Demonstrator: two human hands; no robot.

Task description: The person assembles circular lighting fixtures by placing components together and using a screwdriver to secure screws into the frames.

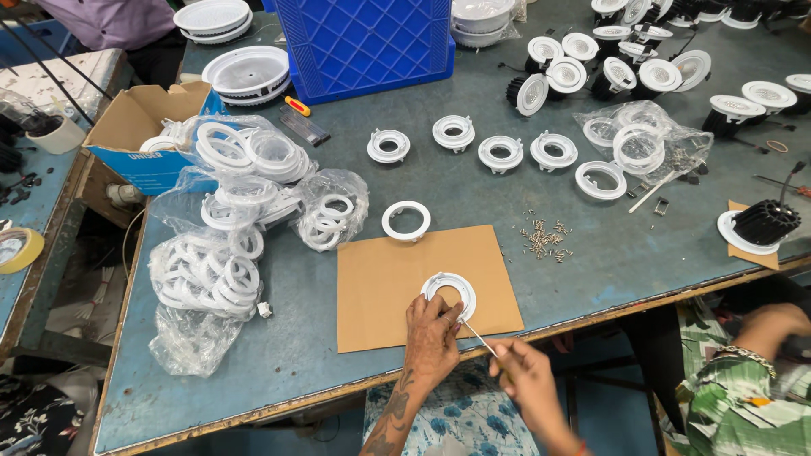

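Note:
A white plastic ring fitting point(450, 290) lies on a brown cardboard sheet point(380, 283) near the table's front edge. My left hand point(431, 336) rests on its near rim and pins it down. My right hand point(522, 377) grips a thin screwdriver point(479, 338) whose tip points at the ring's near edge. Another white ring point(405, 220) sits just beyond the cardboard's far edge.
Clear bags of white rings point(221, 253) lie at left beside an open cardboard box point(139, 127). A pile of small screws point(542, 239), a row of ring fittings point(500, 153), assembled lamps point(617, 76) and a blue crate point(363, 42) fill the table. Another person's arm point(764, 333) is at right.

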